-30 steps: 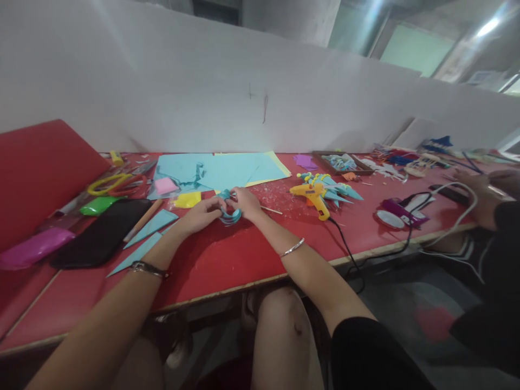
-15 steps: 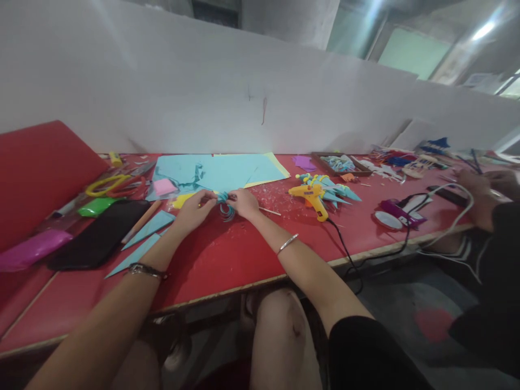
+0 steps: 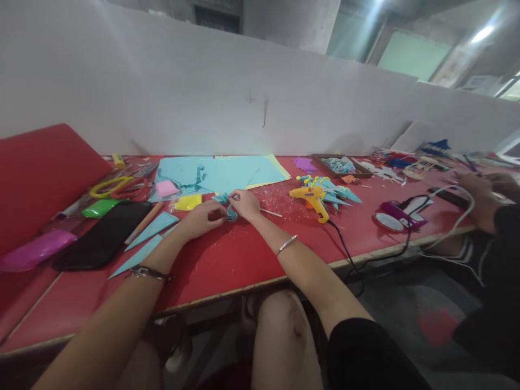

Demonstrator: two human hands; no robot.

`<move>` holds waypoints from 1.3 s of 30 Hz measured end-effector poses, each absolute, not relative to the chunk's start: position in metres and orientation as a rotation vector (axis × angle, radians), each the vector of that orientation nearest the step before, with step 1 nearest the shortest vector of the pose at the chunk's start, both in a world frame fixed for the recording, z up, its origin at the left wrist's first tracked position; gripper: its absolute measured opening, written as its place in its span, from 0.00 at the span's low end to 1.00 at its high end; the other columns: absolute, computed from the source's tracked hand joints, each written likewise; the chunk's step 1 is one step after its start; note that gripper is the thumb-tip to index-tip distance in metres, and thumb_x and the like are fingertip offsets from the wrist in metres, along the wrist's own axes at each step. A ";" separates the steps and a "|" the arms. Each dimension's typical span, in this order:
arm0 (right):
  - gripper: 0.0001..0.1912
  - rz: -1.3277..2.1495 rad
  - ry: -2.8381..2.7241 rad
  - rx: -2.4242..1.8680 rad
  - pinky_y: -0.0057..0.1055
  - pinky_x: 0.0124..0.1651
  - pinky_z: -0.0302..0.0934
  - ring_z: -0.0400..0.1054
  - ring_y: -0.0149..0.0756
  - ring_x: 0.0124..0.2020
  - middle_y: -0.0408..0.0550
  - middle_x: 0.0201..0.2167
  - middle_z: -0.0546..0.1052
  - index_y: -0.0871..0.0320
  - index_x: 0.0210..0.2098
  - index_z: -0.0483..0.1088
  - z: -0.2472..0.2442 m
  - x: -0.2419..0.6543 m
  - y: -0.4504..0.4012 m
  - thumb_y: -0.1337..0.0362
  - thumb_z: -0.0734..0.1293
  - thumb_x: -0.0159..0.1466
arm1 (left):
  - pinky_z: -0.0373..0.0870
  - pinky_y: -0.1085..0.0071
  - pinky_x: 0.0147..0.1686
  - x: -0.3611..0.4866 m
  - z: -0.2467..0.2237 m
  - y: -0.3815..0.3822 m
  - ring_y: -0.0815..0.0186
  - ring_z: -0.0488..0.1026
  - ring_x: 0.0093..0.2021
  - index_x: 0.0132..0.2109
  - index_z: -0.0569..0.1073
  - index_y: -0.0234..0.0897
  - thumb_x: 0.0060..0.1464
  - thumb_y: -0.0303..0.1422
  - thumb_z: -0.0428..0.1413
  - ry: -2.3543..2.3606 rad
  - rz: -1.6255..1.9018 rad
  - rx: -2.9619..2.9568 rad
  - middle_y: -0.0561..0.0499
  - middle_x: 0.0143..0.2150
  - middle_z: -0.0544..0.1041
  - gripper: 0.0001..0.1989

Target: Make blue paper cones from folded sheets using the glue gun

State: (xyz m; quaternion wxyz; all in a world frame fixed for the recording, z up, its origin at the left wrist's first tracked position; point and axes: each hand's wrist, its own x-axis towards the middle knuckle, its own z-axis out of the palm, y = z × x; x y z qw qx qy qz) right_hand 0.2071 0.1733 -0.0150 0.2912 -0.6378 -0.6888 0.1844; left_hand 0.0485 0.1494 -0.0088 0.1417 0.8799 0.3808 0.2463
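A small bundle of curled blue paper strips (image 3: pixel 231 214) is between my two hands above the red table. My left hand (image 3: pixel 203 218) is closed, thumb and fingertips pinching the looped strips from the left. From the right, my right hand (image 3: pixel 246 205) pinches the bundle's upper part, its fingers bent together. Part of the bundle is hidden by the fingers. A thin wooden stick (image 3: pixel 271 213) lies just right of my right hand. Behind the hands is a large light blue sheet (image 3: pixel 239 170) with yellow paper under its edge. Blue paper triangles (image 3: pixel 152 230) lie left of my left wrist.
A yellow glue gun (image 3: pixel 312 199) with a black cord rests by blue paper cones (image 3: pixel 337 196). Leftward are a black phone-like slab (image 3: pixel 101 238), scissors (image 3: pixel 109 187) and coloured clay packs (image 3: pixel 103 208). A tray (image 3: pixel 341 165) stands behind; another person's hands (image 3: pixel 481 189) are far right.
My left hand has shifted slightly right and down, its fingers now at the lower loops of the paper bundle. My right hand has barely moved.
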 end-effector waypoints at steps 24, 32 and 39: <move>0.09 0.484 -1.948 -1.341 0.25 0.37 0.57 0.64 0.29 0.32 0.46 0.32 0.74 0.61 0.36 0.72 -0.020 0.214 0.184 0.67 0.60 0.59 | 0.64 0.73 0.38 0.052 -0.009 0.149 0.69 0.66 0.35 0.30 0.70 0.36 0.50 0.31 0.47 0.996 0.658 2.643 0.51 0.35 0.68 0.08; 0.13 0.458 -2.079 -1.206 0.25 0.42 0.56 0.65 0.29 0.38 0.45 0.38 0.74 0.57 0.43 0.70 -0.017 0.210 0.178 0.65 0.58 0.62 | 0.64 0.67 0.43 0.055 -0.010 0.149 0.65 0.66 0.41 0.31 0.70 0.36 0.47 0.28 0.46 0.997 0.636 2.634 0.48 0.39 0.68 0.08; 0.13 0.577 -1.941 -1.277 0.23 0.36 0.57 0.66 0.28 0.32 0.43 0.30 0.75 0.58 0.35 0.71 -0.019 0.208 0.179 0.56 0.60 0.60 | 0.63 0.66 0.47 0.054 -0.012 0.150 0.63 0.66 0.44 0.33 0.74 0.36 0.49 0.28 0.45 0.992 0.598 2.645 0.47 0.44 0.68 0.12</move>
